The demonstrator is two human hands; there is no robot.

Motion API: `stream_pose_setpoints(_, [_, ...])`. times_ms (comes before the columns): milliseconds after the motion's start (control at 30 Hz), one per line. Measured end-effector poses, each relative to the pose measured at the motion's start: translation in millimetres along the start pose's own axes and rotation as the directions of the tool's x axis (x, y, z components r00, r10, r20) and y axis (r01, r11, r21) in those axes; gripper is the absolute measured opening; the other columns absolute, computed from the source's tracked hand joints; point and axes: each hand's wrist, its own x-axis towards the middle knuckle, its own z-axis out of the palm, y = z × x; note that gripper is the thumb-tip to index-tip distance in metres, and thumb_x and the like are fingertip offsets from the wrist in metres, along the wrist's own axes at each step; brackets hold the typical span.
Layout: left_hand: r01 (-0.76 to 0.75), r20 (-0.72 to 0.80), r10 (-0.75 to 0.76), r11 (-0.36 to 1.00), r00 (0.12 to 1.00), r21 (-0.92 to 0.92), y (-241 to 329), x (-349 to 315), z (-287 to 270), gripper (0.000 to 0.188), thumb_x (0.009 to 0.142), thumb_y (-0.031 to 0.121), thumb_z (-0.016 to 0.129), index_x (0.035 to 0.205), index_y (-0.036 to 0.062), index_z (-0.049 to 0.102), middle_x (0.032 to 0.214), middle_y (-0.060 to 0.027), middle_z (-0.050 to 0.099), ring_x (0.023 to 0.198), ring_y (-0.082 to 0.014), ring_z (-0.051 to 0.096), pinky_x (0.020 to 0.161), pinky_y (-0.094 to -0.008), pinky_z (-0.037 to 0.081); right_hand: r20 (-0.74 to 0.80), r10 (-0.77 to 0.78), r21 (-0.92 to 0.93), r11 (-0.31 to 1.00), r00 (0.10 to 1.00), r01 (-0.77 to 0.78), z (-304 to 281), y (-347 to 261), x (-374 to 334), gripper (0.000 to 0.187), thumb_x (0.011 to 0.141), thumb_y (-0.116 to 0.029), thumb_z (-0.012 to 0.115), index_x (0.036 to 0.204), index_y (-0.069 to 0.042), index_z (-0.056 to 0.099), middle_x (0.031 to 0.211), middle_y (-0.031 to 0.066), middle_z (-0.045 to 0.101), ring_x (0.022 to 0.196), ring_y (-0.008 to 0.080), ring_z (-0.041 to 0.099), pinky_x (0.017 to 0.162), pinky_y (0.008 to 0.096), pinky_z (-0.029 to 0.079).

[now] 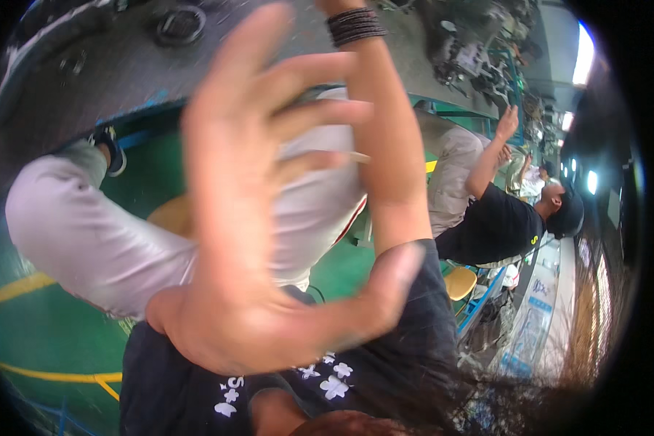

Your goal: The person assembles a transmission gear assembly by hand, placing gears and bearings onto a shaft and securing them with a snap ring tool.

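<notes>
**Open hand raised close to the lens, nothing held**

One blurred hand [261,218], taken to be the left hand from its entry at lower left, is spread wide with the fingers up and the thumb to the right. The right hand is not seen. Nearest is another person's forearm [389,160], upright just behind the fingertips, with a dark wristband [354,25] at its top. Grey trousers [87,232] lie behind.

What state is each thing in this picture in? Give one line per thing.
open hand: fingers spread, empty, blurred, close to the camera
forearm with dark wristband: raised, bare
person in black shirt: leaning, one arm lifted
yellow stool: partly hidden
</notes>
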Motion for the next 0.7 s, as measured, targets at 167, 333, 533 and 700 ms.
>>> stream_pose_setpoints(167, [0.004,-0.002,-0.004,1.0,1.0,-0.015,4,0,-3,0.065,0.088,0.027,0.071,0.139,-0.0058,0.046,0.131,-0.0271,0.06,0.114,-0.0317,0.064,0.095,-0.0435,0.056,-0.033,-0.049,-0.086,0.995,0.998,0.046,12,-2,-2,0.061,0.111,-0.048,0.055,0.074,-0.001,0.065,0.065,0.0092,0.061,0.06,0.0197,0.057,0.059,0.0399,0.047])
stream_pose_setpoints(333, [-0.032,0.11,0.026,0.998,0.994,0.049,11,3,-15,0.063,0.086,0.025,0.072,0.136,-0.0053,0.049,0.127,-0.0257,0.06,0.111,-0.0314,0.064,0.093,-0.0429,0.056,-0.113,0.049,-0.039,0.998,0.992,-0.054,16,-16,-17,0.047,0.106,-0.039,0.061,0.077,-0.003,0.069,0.072,0.004,0.065,0.066,0.0145,0.058,0.066,0.0327,0.051])
stream_pose_setpoints(533, [-0.148,0.359,0.112,0.986,0.926,0.074,27,5,-36,0.059,0.084,0.023,0.072,0.133,-0.0047,0.051,0.122,-0.0241,0.06,0.108,-0.0311,0.064,0.091,-0.0423,0.056,-0.132,0.088,0.043,0.996,0.987,-0.083,19,-19,-19,0.047,0.103,-0.037,0.065,0.075,0.0,0.073,0.071,0.0123,0.071,0.069,0.0235,0.068,0.069,0.0401,0.055])
stream_pose_setpoints(700, [-0.262,0.603,0.18,0.964,0.777,0.051,38,25,-47,0.057,0.083,0.021,0.073,0.13,-0.0041,0.054,0.117,-0.0227,0.061,0.105,-0.0308,0.064,0.088,-0.0417,0.056,-0.183,0.042,-0.013,0.999,0.982,-0.045,17,-13,-16,0.046,0.102,-0.036,0.066,0.076,0.001,0.074,0.072,0.0138,0.072,0.069,0.025,0.069,0.07,0.0416,0.055])
